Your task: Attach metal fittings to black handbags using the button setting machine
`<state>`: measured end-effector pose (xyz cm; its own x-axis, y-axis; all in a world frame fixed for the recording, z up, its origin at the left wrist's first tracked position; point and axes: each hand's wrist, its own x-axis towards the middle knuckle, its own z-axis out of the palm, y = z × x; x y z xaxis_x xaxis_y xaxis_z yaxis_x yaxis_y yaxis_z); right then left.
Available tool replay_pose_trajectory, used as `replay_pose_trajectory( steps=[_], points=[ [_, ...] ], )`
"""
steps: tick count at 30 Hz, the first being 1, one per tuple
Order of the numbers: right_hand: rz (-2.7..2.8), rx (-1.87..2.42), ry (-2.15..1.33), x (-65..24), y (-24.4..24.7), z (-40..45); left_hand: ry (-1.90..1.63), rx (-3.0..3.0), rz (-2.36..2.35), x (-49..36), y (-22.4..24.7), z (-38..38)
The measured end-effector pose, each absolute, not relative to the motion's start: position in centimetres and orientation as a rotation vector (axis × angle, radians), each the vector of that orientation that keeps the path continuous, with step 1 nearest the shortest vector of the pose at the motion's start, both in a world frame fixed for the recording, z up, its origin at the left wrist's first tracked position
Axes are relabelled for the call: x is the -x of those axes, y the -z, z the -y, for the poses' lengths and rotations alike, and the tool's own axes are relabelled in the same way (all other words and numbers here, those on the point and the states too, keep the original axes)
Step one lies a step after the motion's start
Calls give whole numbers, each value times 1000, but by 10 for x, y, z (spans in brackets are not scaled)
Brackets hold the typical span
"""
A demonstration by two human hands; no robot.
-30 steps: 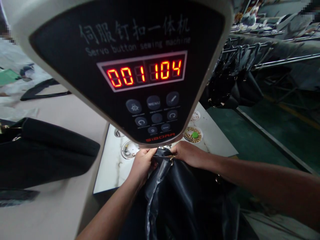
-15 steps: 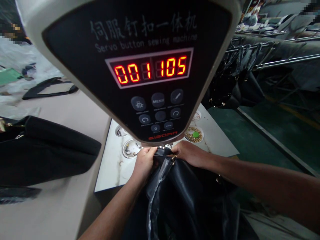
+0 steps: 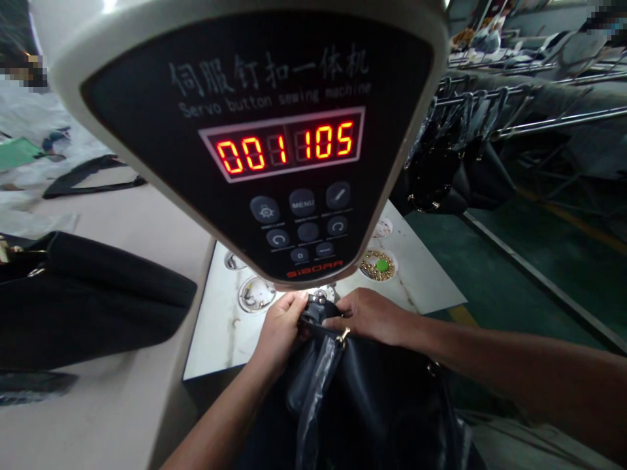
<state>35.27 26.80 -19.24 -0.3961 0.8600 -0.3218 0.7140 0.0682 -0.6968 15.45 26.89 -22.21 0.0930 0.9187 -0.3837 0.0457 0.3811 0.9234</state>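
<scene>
A black handbag (image 3: 372,385) with gold-coloured metal fittings hangs at the near edge of the machine's white table (image 3: 220,339). My left hand (image 3: 284,320) pinches the left side of the bag's black top piece (image 3: 321,310), which carries small shiny metal studs. On the other side, my right hand (image 3: 367,314) is closed on the same piece, its fingertips partly hidden. A strap in clear plastic wrap (image 3: 318,391) runs down the bag's front. Just above my hands is the head of the button sewing machine (image 3: 294,150), its display reading 001105; it hides the working point.
Round wells in the table hold small parts; one has gold-coloured pieces (image 3: 372,269) and a green disc. Another black bag (image 3: 88,300) lies on the pale table at left. Black bags (image 3: 441,176) hang from metal rails at right.
Both hands have drawn the bag's top piece slightly back toward me, so more of it and its metal studs show. The view has shifted a little; the display reading is the same.
</scene>
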Motion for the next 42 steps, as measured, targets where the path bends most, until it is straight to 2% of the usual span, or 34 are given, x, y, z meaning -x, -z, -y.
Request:
replay_pose_trajectory(
  steps=[11, 22, 42],
  points=[
    [2164, 1665, -1187, -357, 198, -269, -778, -1198, -1329, -152, 223, -278],
    [2168, 1596, -1333, -364, 204, -285, -759, -1467, -1427, -153, 227, -294],
    [2105, 1585, -1402, -365, 210, -286, -765, -1357, -1390, -152, 243, -295]
  ],
)
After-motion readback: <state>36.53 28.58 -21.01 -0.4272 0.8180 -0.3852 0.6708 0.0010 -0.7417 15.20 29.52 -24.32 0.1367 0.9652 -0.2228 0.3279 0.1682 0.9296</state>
